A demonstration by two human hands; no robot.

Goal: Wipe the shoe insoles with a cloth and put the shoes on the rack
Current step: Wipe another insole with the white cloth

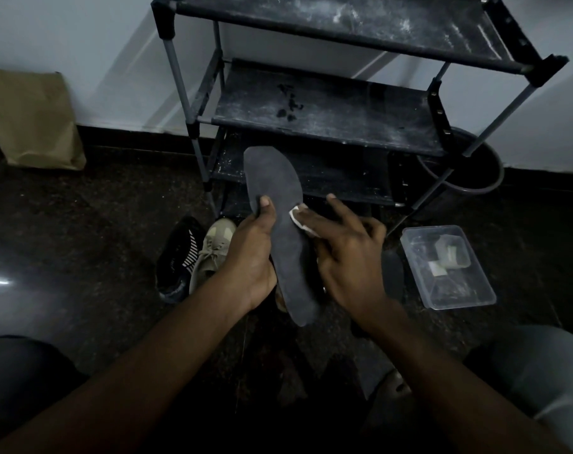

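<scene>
Step in hand, by my read: wiping an insole; shoes not yet on the rack. Left hand (252, 257) grasps the dark insole (278, 185) at mid-length, thumb on top, other fingers curled behind it, toe end pointing away. Right hand (347, 253) lays its fingers (314, 221) mostly straight, pressing a small white cloth (298, 216) on the insole's edge just right of the left thumb. Right thumb is hidden, so can't tell if it also pinches the cloth.

Next move prob. calls for dragging the cloth along the length while the left grip stops the insole flexing.

Beyond the fingertips: rack (327, 103), shelves dusty. Left of & below the left fingers, on the floor: black shoe (177, 257) & beige shoe (213, 250), side by side. Right of the right hand: clear plastic tub (449, 267) w/ bits inside. Round bin (468, 172) behind a rack leg; paper bag (33, 119) far left at the wall. Rack front looks reachable.
</scene>
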